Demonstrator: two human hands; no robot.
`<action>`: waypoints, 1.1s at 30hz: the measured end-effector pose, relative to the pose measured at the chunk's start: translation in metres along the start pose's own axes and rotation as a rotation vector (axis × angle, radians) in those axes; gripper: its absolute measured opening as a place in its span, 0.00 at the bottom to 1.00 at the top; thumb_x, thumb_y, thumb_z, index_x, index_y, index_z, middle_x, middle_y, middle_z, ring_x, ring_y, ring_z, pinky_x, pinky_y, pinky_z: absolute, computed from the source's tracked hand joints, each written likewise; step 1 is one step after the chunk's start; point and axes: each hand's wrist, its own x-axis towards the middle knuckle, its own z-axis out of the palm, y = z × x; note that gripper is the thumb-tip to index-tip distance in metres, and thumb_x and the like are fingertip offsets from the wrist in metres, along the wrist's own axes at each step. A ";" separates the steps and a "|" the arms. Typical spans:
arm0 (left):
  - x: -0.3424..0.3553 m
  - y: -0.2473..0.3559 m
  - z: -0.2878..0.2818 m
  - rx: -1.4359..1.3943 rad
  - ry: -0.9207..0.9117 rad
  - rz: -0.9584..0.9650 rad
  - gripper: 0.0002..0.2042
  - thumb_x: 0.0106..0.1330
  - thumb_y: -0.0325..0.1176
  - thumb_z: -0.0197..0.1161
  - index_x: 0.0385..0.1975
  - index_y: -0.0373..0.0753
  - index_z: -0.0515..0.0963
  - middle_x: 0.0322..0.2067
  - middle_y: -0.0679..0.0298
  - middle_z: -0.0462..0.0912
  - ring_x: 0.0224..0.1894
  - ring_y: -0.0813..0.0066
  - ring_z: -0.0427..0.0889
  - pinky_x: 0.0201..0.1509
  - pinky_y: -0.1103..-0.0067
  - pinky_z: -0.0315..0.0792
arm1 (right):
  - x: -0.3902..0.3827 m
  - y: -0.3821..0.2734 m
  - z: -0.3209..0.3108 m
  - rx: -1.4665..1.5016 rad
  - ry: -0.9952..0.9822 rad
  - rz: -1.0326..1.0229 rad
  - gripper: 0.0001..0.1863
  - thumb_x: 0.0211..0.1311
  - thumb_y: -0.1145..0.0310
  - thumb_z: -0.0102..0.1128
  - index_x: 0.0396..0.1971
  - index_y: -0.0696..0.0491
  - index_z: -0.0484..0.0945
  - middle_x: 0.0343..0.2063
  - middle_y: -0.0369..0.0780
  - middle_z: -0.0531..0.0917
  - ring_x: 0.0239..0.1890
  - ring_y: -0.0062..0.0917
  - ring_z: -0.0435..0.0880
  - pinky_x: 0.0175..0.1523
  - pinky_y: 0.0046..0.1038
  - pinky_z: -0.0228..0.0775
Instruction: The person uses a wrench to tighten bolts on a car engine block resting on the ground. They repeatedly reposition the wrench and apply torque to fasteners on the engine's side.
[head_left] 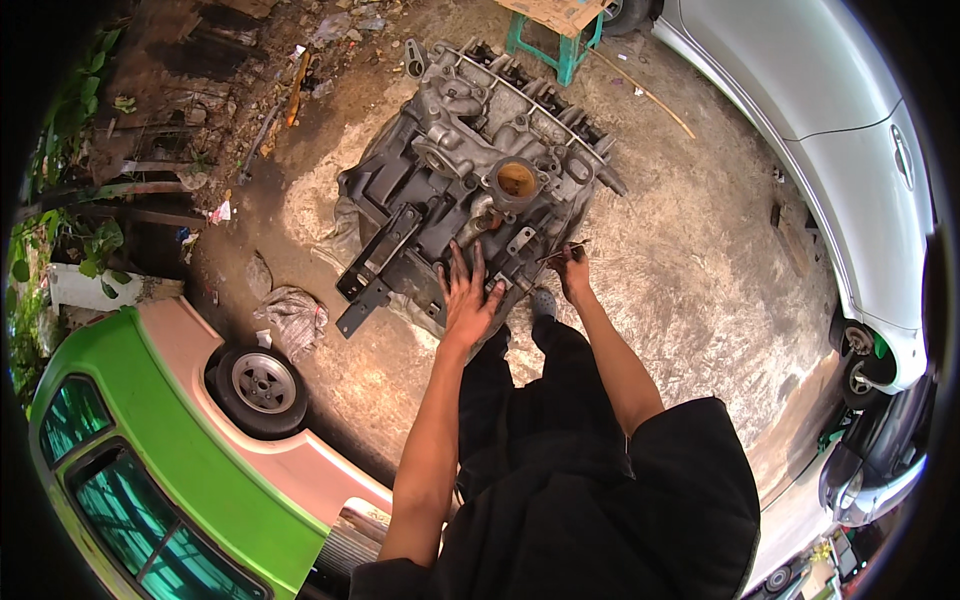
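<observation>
A grimy heap of engine parts (470, 120) stands in front of me, with a grey cast-metal housing on top whose round opening is brownish inside. My left hand (468, 303) lies on the near edge of the heap, its blackened fingers spread over dark metal. Just to the right, my right hand (575, 276) pinches a thin dark metal piece (566, 250) by the heap's corner; its exact kind is too small to make out. Left of my left hand, a long black metal bracket (385, 255) with holes juts out toward me.
A green and pink vehicle (190, 370) stands at the lower left, beside a crumpled sack (297, 320). Along the right is a silver car (800, 90). A green-legged stool (568, 55) stands beyond the heap. Scrap wood and litter (160, 130) cover the far-left ground.
</observation>
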 end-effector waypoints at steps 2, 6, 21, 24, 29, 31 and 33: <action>0.000 0.000 0.000 0.003 -0.012 -0.012 0.37 0.71 0.52 0.51 0.76 0.53 0.42 0.75 0.47 0.30 0.75 0.46 0.44 0.77 0.56 0.29 | 0.008 -0.006 0.005 0.022 -0.074 0.026 0.10 0.73 0.66 0.52 0.45 0.56 0.67 0.31 0.43 0.78 0.29 0.34 0.83 0.35 0.37 0.79; -0.001 -0.001 0.000 -0.011 0.006 -0.001 0.37 0.71 0.52 0.51 0.76 0.54 0.42 0.75 0.48 0.30 0.76 0.47 0.44 0.77 0.56 0.29 | 0.021 -0.018 0.014 -0.006 -0.095 0.121 0.11 0.72 0.66 0.54 0.46 0.55 0.66 0.31 0.42 0.77 0.27 0.35 0.83 0.33 0.38 0.78; 0.000 0.000 0.000 -0.009 -0.006 -0.008 0.38 0.70 0.54 0.51 0.76 0.55 0.42 0.75 0.48 0.30 0.76 0.49 0.41 0.77 0.56 0.28 | 0.045 -0.026 0.023 -0.113 -0.153 0.318 0.16 0.65 0.72 0.48 0.52 0.57 0.69 0.35 0.45 0.80 0.30 0.37 0.83 0.33 0.39 0.79; 0.000 0.000 -0.001 -0.012 -0.004 -0.004 0.38 0.70 0.54 0.51 0.76 0.55 0.42 0.75 0.47 0.30 0.76 0.49 0.41 0.77 0.56 0.28 | 0.029 -0.026 0.027 -0.105 -0.078 0.178 0.13 0.67 0.70 0.53 0.49 0.58 0.69 0.34 0.44 0.79 0.30 0.35 0.84 0.33 0.36 0.79; 0.000 0.000 0.000 -0.005 -0.008 -0.011 0.38 0.71 0.54 0.51 0.76 0.55 0.42 0.75 0.47 0.31 0.76 0.48 0.42 0.77 0.57 0.29 | -0.023 -0.017 0.042 -0.114 -0.032 -0.307 0.14 0.69 0.68 0.58 0.47 0.61 0.71 0.34 0.47 0.81 0.34 0.33 0.84 0.39 0.40 0.78; -0.001 0.001 0.000 -0.001 -0.004 -0.011 0.38 0.70 0.54 0.51 0.76 0.55 0.42 0.75 0.48 0.31 0.76 0.48 0.42 0.77 0.57 0.29 | -0.042 -0.017 0.048 -0.493 0.017 -0.493 0.16 0.68 0.70 0.57 0.49 0.64 0.70 0.37 0.53 0.81 0.42 0.43 0.82 0.50 0.39 0.74; 0.001 0.000 0.000 0.001 -0.002 -0.009 0.38 0.70 0.55 0.51 0.76 0.55 0.42 0.75 0.49 0.30 0.76 0.48 0.43 0.77 0.57 0.29 | -0.067 -0.016 0.045 -0.630 -0.080 -0.554 0.18 0.66 0.73 0.56 0.52 0.65 0.68 0.44 0.58 0.78 0.49 0.50 0.78 0.56 0.39 0.71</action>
